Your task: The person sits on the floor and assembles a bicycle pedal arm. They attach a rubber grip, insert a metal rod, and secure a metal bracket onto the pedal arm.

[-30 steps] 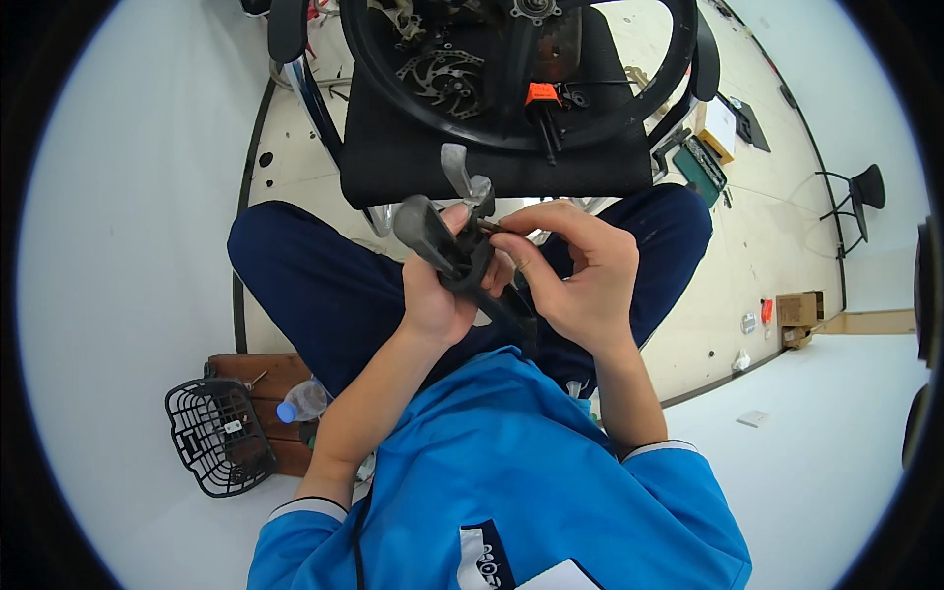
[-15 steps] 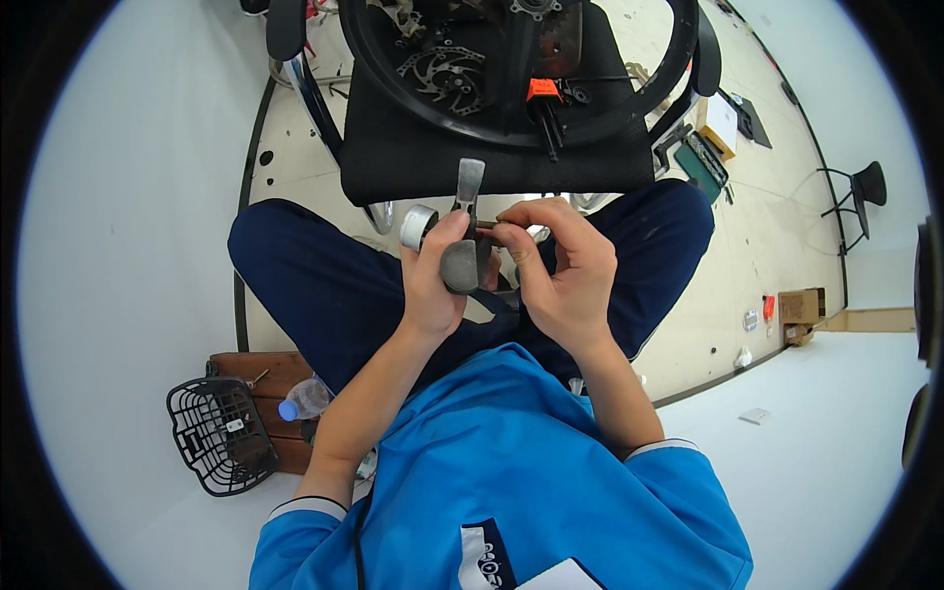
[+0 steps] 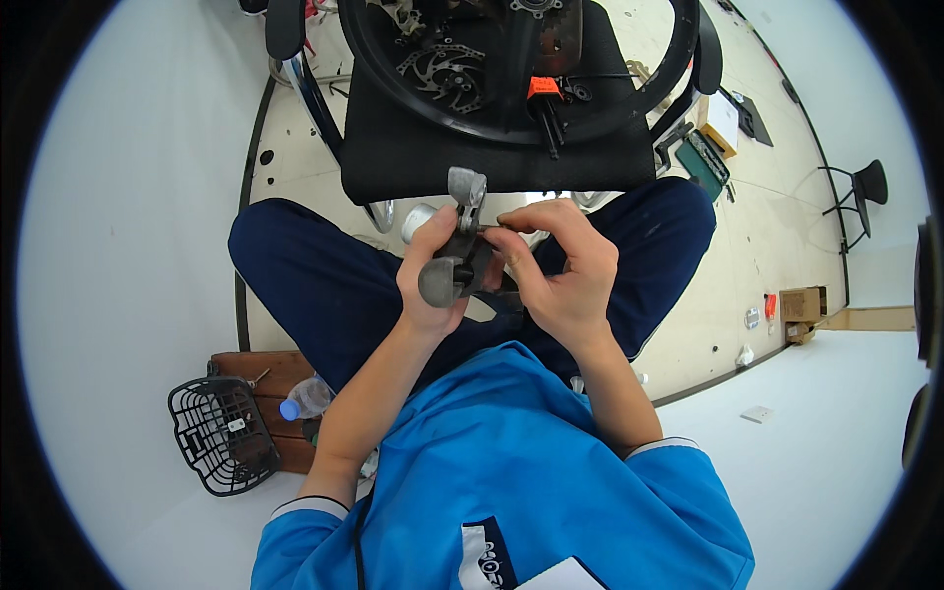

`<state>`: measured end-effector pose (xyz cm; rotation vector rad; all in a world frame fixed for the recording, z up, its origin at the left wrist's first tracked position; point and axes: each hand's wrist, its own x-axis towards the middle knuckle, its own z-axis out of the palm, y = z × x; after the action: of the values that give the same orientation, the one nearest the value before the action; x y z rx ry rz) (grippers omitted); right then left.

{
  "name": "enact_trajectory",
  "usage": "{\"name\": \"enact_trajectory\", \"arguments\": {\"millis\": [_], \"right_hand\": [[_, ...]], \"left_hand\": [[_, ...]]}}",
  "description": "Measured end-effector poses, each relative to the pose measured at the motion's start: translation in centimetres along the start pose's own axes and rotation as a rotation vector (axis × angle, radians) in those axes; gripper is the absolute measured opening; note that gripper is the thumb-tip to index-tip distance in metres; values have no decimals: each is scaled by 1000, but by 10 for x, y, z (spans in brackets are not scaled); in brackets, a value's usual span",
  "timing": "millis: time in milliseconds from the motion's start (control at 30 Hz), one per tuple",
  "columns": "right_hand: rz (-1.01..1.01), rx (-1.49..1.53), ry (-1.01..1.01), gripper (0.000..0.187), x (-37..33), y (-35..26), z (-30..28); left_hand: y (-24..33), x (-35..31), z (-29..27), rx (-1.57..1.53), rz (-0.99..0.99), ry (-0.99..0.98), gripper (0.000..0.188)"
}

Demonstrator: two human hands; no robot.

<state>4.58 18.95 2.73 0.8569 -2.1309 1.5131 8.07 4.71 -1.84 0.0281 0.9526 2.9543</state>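
Note:
I sit with both hands raised over my lap, in dark blue trousers and a blue top. My left hand grips a grey metal part with a rounded lower end and a flat tab sticking up. My right hand pinches the same part from the right side, fingertips at its middle. A black chair seat stands just beyond my knees and carries a black bicycle wheel with a brake disc and an orange-tipped piece.
A black wire basket lies on the floor at my lower left beside a brown wooden block and a plastic bottle. Cardboard boxes and a black chair stand at the right.
The grey part has been turned in my hands from lying slanted to standing upright, and both hands have shifted slightly around it.

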Motion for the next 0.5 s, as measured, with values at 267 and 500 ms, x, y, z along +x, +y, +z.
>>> {"name": "enact_trajectory", "arguments": {"millis": [267, 500], "right_hand": [[-120, 51, -11, 19, 2, 4, -5], [313, 397, -41, 14, -9, 11, 7]], "left_hand": [[6, 3, -3, 49, 5, 6, 59], [5, 12, -3, 314, 183, 177, 38]]}}
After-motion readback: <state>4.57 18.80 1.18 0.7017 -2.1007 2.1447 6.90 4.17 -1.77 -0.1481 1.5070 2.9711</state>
